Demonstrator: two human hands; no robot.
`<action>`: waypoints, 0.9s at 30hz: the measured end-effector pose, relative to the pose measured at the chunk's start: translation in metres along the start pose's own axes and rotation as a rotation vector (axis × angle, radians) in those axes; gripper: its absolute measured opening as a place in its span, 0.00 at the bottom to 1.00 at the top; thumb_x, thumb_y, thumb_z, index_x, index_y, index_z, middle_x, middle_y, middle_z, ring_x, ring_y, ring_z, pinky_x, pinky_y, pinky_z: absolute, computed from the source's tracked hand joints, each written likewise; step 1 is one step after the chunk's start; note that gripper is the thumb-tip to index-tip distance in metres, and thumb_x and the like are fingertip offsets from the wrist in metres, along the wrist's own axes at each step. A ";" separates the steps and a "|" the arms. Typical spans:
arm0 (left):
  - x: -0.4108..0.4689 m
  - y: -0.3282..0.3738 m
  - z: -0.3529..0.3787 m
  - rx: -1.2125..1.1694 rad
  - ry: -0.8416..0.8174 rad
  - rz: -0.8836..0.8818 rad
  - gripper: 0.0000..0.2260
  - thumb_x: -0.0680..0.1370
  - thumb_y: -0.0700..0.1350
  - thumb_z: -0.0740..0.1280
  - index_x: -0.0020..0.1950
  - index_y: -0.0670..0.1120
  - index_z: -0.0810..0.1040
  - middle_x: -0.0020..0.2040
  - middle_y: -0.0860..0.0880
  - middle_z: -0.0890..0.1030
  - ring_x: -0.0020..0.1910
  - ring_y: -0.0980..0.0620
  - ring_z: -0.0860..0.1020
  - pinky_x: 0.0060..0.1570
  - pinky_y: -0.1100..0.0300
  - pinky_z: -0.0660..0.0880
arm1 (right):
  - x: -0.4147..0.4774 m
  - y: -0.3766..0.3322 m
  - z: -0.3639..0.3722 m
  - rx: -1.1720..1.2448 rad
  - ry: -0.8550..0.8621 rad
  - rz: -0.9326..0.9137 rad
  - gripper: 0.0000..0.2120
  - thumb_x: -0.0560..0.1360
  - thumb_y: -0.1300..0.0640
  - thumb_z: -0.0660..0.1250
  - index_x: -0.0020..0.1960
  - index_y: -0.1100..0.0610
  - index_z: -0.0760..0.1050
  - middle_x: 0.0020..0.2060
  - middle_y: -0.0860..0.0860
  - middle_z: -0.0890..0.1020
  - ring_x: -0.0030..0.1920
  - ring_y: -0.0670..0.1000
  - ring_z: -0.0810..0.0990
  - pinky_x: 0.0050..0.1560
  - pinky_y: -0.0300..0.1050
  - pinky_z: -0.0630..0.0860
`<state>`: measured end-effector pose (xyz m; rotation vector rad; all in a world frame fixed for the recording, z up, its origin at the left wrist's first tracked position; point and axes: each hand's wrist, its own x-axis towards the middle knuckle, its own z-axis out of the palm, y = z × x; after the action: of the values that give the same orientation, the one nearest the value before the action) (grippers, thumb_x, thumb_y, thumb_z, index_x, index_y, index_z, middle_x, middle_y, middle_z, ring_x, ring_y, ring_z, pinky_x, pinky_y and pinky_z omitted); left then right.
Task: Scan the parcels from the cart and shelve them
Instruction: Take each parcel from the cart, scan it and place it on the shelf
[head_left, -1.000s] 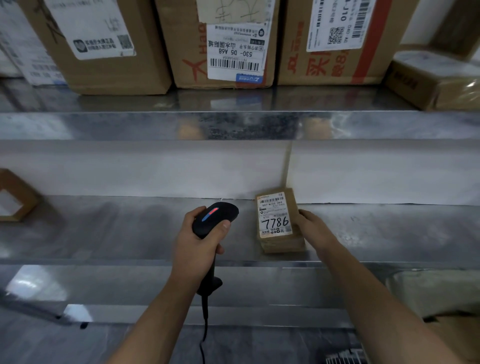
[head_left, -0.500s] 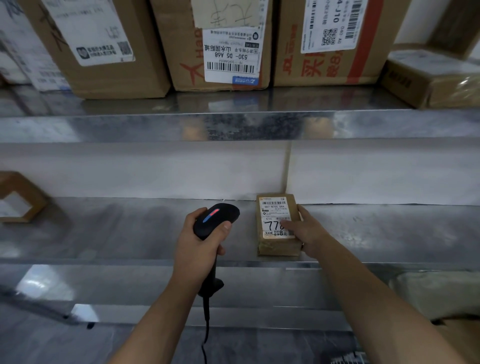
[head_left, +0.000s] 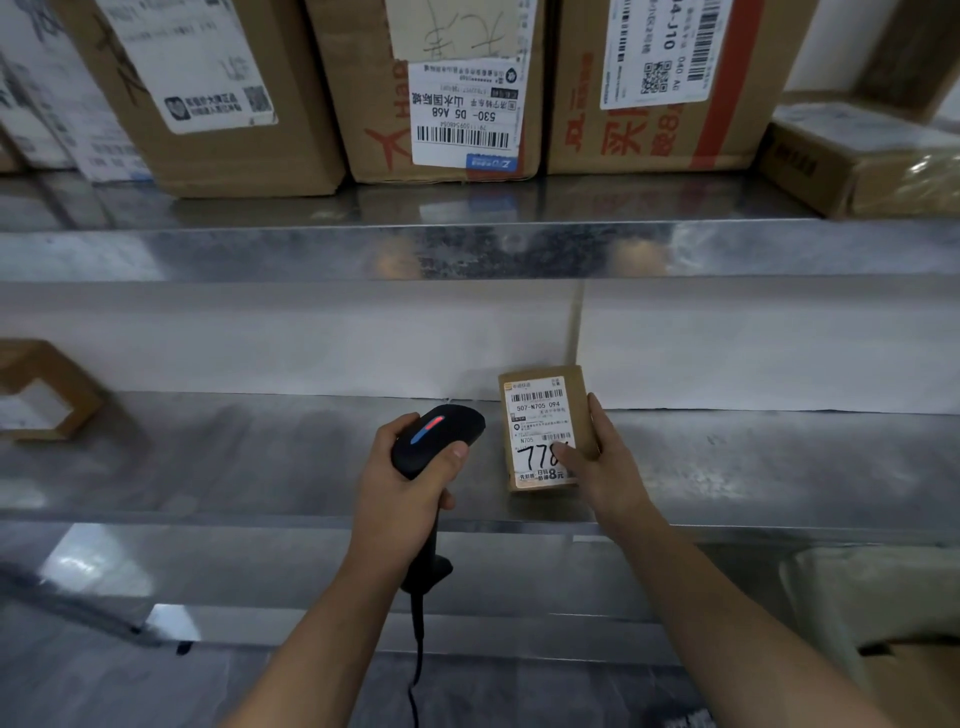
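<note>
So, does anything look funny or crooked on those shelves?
The middle brown cardboard box on the upper metal shelf has its white label upside down; the tape-wrapped brown box at the right sits askew.

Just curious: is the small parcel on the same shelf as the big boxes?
No, the small parcel sits on the lower shelf, below the big boxes.

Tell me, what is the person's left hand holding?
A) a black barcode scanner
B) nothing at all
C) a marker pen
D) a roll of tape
A: the left hand grips the black barcode scanner by its handle, while the right hand holds the small parcel on the shelf.
</note>
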<state>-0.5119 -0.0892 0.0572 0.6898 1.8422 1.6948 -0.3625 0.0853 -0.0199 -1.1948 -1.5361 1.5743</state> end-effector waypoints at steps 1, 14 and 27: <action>-0.001 0.000 0.000 0.003 0.000 0.002 0.19 0.76 0.48 0.75 0.64 0.55 0.74 0.51 0.43 0.83 0.32 0.50 0.81 0.40 0.56 0.79 | -0.003 0.000 0.000 -0.040 0.010 -0.031 0.40 0.78 0.60 0.71 0.80 0.39 0.54 0.66 0.45 0.79 0.58 0.47 0.82 0.61 0.50 0.80; -0.010 -0.002 -0.001 -0.032 0.002 0.003 0.18 0.76 0.45 0.75 0.62 0.56 0.74 0.48 0.42 0.83 0.31 0.49 0.80 0.35 0.60 0.78 | -0.025 0.007 0.013 -0.228 0.140 -0.350 0.38 0.79 0.59 0.69 0.76 0.36 0.51 0.71 0.44 0.72 0.66 0.47 0.77 0.61 0.47 0.80; -0.009 -0.003 0.003 -0.043 -0.043 -0.005 0.19 0.76 0.46 0.75 0.65 0.54 0.74 0.53 0.41 0.82 0.42 0.48 0.83 0.38 0.59 0.80 | -0.011 0.016 0.012 -0.310 0.209 -0.357 0.40 0.78 0.57 0.70 0.80 0.40 0.51 0.76 0.47 0.67 0.72 0.54 0.72 0.61 0.61 0.79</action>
<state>-0.5034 -0.0936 0.0541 0.6983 1.7718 1.6983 -0.3671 0.0688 -0.0345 -1.1259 -1.7778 0.9761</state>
